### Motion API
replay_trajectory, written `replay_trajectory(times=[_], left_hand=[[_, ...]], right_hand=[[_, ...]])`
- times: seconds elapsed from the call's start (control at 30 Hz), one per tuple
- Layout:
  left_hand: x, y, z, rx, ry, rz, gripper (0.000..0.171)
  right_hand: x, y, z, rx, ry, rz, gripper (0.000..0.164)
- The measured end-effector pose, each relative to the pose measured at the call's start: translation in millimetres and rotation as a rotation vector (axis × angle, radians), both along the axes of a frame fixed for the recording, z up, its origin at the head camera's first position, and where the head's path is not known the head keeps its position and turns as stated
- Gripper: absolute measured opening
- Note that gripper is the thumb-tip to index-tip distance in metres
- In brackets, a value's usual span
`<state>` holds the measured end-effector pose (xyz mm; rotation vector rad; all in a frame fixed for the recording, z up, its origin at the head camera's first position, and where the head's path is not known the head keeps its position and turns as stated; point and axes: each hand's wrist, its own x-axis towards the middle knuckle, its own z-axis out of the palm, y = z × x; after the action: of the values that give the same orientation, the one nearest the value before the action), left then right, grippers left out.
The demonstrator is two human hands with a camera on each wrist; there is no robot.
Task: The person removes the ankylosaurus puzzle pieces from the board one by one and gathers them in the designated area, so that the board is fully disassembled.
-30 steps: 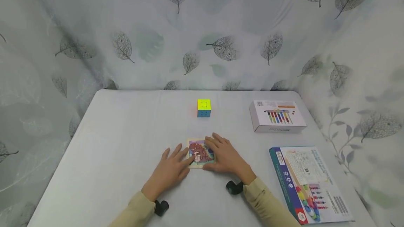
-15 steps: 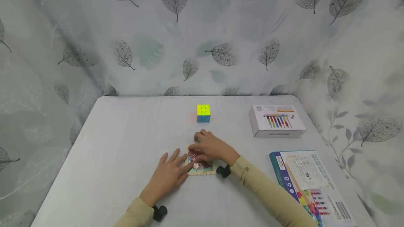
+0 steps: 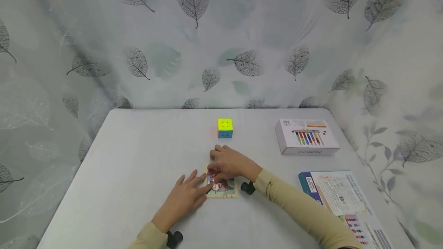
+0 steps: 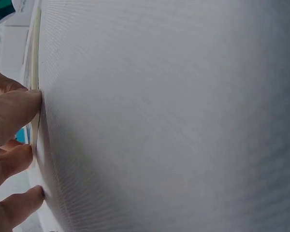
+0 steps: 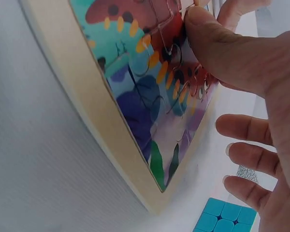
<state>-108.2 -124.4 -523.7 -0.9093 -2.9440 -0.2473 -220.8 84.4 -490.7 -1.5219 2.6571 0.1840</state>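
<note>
While the left hand (image 3: pixel 184 195) spreads wide, the right hand (image 3: pixel 232 164) narrows, grip unclear, over one puzzle (image 3: pixel 223 192) near one cube (image 3: pixel 225 128).

Long sleeves on both arms, beige leaning to khaki, of plain cloth. The right sleeve (image 3: pixel 297 210) showed along much of the forearm, with soft creases; its cuff (image 3: pixel 263 179) ended at the wrist and carried a small dark mark, too small to identify. The left sleeve (image 3: pixel 149 236) matched in colour and was cut off by the lower edge of the head view. A compact black device sat beside each cuff: the left unit (image 3: pixel 174 238) had a rounded, stubby end; the right unit (image 3: pixel 247 187) looked similar. Left hand (image 3: pixel 183 202) and right hand (image 3: pixel 232 163) were bare; the right wrist view resolved joint creases and nail edges.
</note>
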Motion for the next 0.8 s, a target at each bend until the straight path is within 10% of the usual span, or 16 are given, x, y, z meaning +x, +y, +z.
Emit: replay_trajectory(times=[0.8], left_hand=[[1.6, -2.2, 3.6, -0.020, 0.053, -0.007, 0.038]], right_hand=[[-9.6, -25.7, 5.5, 0.077, -0.190, -0.037, 0.038]])
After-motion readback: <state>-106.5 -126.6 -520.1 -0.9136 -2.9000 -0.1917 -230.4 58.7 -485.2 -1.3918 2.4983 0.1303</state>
